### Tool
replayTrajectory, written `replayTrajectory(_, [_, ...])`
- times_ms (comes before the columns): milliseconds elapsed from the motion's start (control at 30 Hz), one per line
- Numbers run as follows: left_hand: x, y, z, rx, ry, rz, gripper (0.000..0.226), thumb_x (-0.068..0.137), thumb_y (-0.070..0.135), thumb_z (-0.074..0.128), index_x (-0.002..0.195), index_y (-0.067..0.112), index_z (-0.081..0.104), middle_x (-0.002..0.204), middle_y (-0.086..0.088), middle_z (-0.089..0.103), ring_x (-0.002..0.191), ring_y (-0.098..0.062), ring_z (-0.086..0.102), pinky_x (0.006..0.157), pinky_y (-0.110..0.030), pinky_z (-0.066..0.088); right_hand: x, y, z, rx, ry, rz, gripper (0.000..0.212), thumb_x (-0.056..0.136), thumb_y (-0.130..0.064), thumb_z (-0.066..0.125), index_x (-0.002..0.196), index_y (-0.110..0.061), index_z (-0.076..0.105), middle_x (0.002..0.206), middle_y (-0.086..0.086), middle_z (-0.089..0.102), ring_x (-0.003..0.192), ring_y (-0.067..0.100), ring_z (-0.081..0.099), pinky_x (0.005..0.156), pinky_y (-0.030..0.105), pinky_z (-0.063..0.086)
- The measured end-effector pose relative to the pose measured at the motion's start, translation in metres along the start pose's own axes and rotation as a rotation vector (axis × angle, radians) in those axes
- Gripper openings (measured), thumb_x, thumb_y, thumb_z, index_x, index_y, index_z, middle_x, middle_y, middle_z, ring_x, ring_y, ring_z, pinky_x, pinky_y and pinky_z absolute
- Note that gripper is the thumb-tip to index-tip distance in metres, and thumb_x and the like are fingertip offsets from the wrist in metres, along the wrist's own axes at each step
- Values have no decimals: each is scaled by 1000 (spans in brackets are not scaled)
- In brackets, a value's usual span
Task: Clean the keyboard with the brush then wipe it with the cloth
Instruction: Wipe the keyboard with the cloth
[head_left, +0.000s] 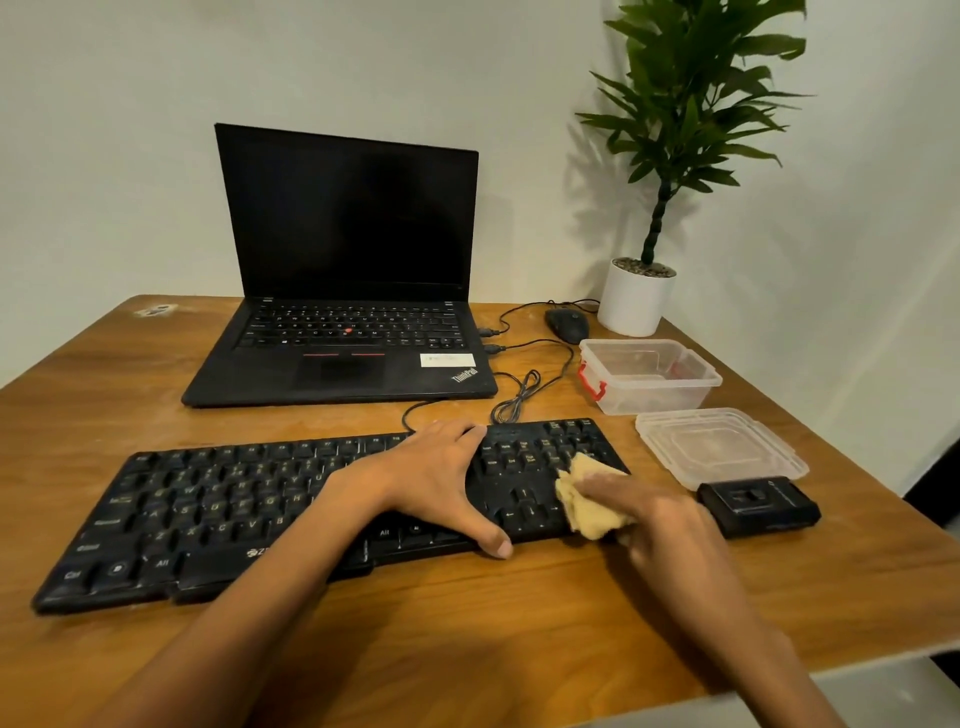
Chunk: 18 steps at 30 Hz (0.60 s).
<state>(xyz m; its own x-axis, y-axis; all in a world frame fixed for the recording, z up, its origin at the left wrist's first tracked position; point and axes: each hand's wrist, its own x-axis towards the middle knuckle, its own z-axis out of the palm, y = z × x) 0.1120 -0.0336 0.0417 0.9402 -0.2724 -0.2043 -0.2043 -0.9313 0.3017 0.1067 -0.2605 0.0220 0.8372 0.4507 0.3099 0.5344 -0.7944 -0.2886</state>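
Your left hand (436, 478) lies spread across the long black plastic keyboard (260, 499). Its fingers reach the far edge at 12 o'clock and the thumb sits against the near edge at 6 o'clock. The fingers are extended, pressing on the keys and clasping nothing.

Your right hand (654, 525) holds a crumpled, soft-looking pale-yellow cloth (587, 499). It presses the cloth onto the keys at the keyboard's 3 o'clock end, beside the arrow keys. The index finger lies stretched over the bunched fabric. The hand is slightly blurred.

The keyboard rests flat on the brown wood-grain table (467, 649), its long axis tilted so the right end sits farther from you. Its keycaps carry pale dusty marks.

At 12 o'clock from the keyboard stands an open matte black laptop (343, 260) with a dark screen. Thin black cables (519, 395) run from its right side, one coiled loosely near the keyboard's far edge.

At 2 o'clock sits a clear rectangular plastic box with red latches (649, 374), and its clear ridged lid (722, 447) lies apart, just nearer you. A flat black rectangular block (758, 506) lies at 3 o'clock, just beside the keyboard's end and against the lid's near edge. I cannot tell what it is.

Beyond the box, at 1 o'clock, are a rounded black mouse (567, 323) and a white cylindrical pot with a green leafy plant (635, 301).
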Motion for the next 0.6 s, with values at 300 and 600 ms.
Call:
replayTrajectory(300, [0,0,1,8,30,8,122,61,66,69,147,14,1,153,4,5,139,-18,7,114,-33,12,21,-26,-3,-59,33,36,50,87,0,48,125,-32,51,123,-9,58,108,10,54,87,23,44])
replayTrajectory(600, [1,-2,4,21,51,23,123,59,69,68,147,14,3,151,4,10,136,-18,12,115,-33,14,33,-38,5,74,88,64,44,87,-2,49,122,-29,53,112,-7,63,101,10,58,85,28,49])
